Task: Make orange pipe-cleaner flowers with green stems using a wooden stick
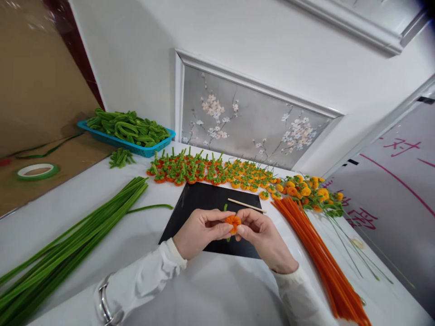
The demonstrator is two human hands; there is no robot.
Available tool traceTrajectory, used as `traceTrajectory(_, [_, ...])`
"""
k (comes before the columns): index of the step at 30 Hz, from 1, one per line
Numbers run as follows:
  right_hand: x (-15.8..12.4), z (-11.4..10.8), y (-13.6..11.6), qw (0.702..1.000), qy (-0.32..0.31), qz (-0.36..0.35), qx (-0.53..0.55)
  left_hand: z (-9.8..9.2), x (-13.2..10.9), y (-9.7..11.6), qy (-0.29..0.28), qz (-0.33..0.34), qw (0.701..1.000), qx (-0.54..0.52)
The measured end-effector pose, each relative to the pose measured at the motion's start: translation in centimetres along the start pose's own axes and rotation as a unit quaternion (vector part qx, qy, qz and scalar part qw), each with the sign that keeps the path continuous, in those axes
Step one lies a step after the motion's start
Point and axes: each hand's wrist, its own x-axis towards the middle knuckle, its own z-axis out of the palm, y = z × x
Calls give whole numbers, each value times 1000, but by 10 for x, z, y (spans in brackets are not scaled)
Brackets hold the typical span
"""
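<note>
A small round orange fuzzy piece (233, 223) is pinched between my two hands, above a black mat (190, 203). My left hand (204, 230) grips its left side with thumb and forefinger. On its right side, the thumb and fingers of my right hand (261, 233) close on it. Short green fuzzy stem ends (225, 207) show above and below the orange piece. A thin wooden stick (246, 205) lies on the mat just behind my right hand.
Green stems (78, 235) lie at left and orange stems (316, 249) at right. Behind the mat stand rows of small orange pieces with green tops (190, 170), beside yellow flowers (306, 191). A blue basket (136, 148) and green tape (38, 171) are at back left.
</note>
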Motion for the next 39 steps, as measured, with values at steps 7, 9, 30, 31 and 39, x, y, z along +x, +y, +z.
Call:
traceTrajectory(7, [-3,-8,3,998,18,-10,58,0,-3,7,1,57,998,29])
traceTrajectory(9, [-4,-5,3,998,16,-10,63,0,-4,9,12,93,993,73])
traceTrajectory(30, [-1,3,-1,998,57,-15,-26,3,-4,8,27,25,999,-9])
traceTrajectory(31, [0,4,0,996,66,-28,-43,3,-4,8,36,22,999,-9])
traceTrajectory(39, [-2,6,5,965,85,-132,-212,-5,1,4,3,6,1000,-25])
